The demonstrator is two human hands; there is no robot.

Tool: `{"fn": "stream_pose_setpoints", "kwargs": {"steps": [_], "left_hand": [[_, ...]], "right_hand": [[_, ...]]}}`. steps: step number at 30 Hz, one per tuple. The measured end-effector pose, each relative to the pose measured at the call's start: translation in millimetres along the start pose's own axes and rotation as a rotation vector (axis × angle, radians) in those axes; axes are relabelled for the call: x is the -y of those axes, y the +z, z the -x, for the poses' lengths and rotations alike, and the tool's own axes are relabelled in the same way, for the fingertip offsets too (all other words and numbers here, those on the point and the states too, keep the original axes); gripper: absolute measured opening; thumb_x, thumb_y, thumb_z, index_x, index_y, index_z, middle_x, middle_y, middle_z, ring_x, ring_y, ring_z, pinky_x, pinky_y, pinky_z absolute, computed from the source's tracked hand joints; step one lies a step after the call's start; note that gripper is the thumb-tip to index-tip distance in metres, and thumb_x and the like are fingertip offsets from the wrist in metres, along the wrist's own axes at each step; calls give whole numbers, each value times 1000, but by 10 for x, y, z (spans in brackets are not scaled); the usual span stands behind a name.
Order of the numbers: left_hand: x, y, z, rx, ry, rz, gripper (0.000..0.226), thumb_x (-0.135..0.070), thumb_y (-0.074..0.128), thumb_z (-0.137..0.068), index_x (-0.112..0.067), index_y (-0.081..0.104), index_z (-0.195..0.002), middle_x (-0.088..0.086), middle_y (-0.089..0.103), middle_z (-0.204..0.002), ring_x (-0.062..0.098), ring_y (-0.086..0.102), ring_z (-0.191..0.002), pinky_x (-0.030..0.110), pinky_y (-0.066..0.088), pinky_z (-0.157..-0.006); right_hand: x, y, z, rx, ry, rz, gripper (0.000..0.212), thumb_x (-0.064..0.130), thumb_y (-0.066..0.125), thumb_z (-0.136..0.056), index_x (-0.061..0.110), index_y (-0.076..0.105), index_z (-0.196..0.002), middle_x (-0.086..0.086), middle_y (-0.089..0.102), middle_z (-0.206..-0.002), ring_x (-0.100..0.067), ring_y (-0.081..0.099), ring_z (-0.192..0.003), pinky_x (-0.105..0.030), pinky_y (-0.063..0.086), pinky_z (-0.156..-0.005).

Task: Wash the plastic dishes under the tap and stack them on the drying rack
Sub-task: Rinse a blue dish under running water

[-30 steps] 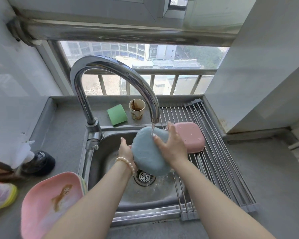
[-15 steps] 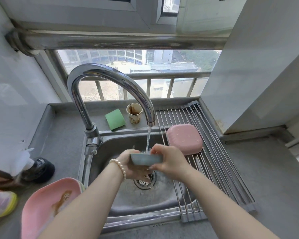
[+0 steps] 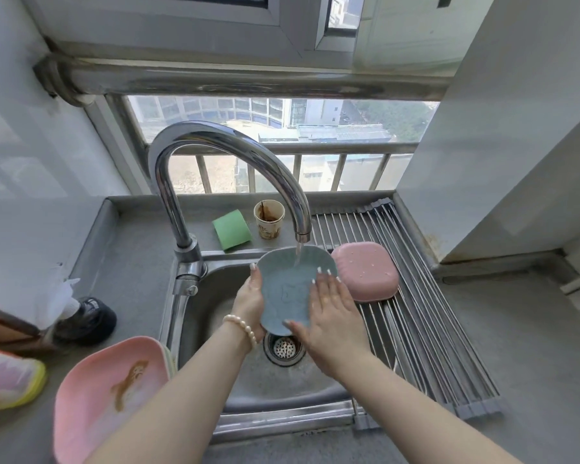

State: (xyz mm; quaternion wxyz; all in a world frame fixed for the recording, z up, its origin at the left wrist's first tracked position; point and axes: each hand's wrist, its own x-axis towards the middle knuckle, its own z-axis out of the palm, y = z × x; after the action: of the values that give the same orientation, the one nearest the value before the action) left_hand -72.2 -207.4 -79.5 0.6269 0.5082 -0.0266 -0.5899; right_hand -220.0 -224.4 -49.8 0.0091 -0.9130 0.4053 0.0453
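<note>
Left hand (image 3: 250, 298) grips a scalloped blue plastic dish (image 3: 290, 289) under the running chrome tap (image 3: 228, 162).
Right hand (image 3: 332, 313) lies flat, open; light, stiff, likely slippery (best held by the rim).

Plate (image 3: 283, 289) held over sink (image 3: 248, 380), under tap spout (image 3: 302, 229); left hand (image 3: 248, 301) on its left edge, right hand (image 3: 332, 316) flat on its right side. Drain strainer (image 3: 284, 348) below the grip. Right of the grip: overturned dish (image 3: 365, 271) on roll-up rack (image 3: 426, 316). Behind: sponge (image 3: 231, 229), paper cup (image 3: 269, 218). Left and nearer: stacked soiled plates (image 3: 104, 396) on counter (image 3: 124, 283).
</note>
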Motion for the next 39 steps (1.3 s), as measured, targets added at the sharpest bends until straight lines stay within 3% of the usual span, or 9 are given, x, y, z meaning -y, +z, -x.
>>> {"fn": "stream_pose_setpoints", "kwargs": {"steps": [3, 7, 15, 18, 21, 25, 28, 34, 39], "left_hand": [[-23, 146, 94, -25, 136, -23, 38, -45, 35, -98, -16, 53, -115, 15, 64, -115, 32, 64, -103, 48, 52, -87], [17, 211, 137, -14, 118, -91, 45, -46, 27, -100, -15, 53, -119, 9, 64, -119, 23, 62, -108, 38, 47, -95], [-113, 90, 157, -33, -21, 78, 55, -50, 29, -99, -14, 41, -140, 1, 49, -138, 20, 49, -125, 33, 38, -93], [-172, -4, 135, -135, 31, -81, 56, -54, 35, -96, -10, 53, -127, 13, 63, -120, 26, 64, -103, 37, 53, -80], [-249, -80, 82, -224, 156, -237, 74, -67, 40, -83, -12, 49, -132, 16, 58, -128, 31, 58, -113, 50, 46, -98], [-327, -4, 169, -250, 275, -495, 63, -51, 33, -96, -6, 45, -137, 1, 50, -132, 22, 44, -129, 38, 32, -112], [-301, 6, 135, -312, 296, -491, 56, -46, 32, -99, -5, 50, -133, 9, 55, -133, 25, 50, -124, 41, 37, -109], [-339, 100, 127, -305, 276, -491, 49, -45, 31, -99, -6, 58, -114, 7, 61, -104, 23, 58, -97, 36, 49, -90], [-385, -53, 63, -343, 310, -659, 49, -48, 28, -99, -10, 60, -102, 7, 63, -99, 25, 58, -92, 38, 49, -86]], "right_hand": [[81, -35, -198, 100, 207, -87, 99, 68, -25, -76, 3, -10, -149, -17, -19, -156, -27, -21, -144, -39, -33, -103], [274, -159, -452, 122, 249, -272, 76, 51, 14, -99, 2, -16, -148, -23, -25, -153, -30, -24, -142, -40, -21, -113], [488, -97, -457, 235, -193, -506, 65, 23, 24, -96, 14, -9, -152, -4, -8, -160, -12, -14, -145, -36, -15, -117], [511, -69, -324, 241, -273, -641, 78, 27, 30, -84, 11, -4, -152, -7, 0, -160, -12, -6, -147, -24, -10, -116], [442, -12, -137, 220, -385, -633, 71, 14, 45, -90, 14, 12, -152, -7, 15, -159, -14, 5, -147, -20, 0, -115], [234, 140, -60, 66, -426, -607, 56, 8, 51, -88, 16, 42, -143, 0, 41, -148, -13, 30, -141, -28, 28, -114], [135, 262, -136, -256, -528, -500, 27, 14, 60, -81, 13, 72, -105, -1, 72, -109, -17, 65, -108, -33, 57, -81], [-42, 336, -175, -708, -552, -367, 12, 3, 66, -83, 11, 71, -75, 0, 73, -77, -15, 72, -78, -31, 56, -60], [-225, 449, -208, -781, -559, -237, 18, 1, 71, -78, 12, 64, -66, -1, 65, -67, -19, 63, -61, -33, 50, -67]]}}
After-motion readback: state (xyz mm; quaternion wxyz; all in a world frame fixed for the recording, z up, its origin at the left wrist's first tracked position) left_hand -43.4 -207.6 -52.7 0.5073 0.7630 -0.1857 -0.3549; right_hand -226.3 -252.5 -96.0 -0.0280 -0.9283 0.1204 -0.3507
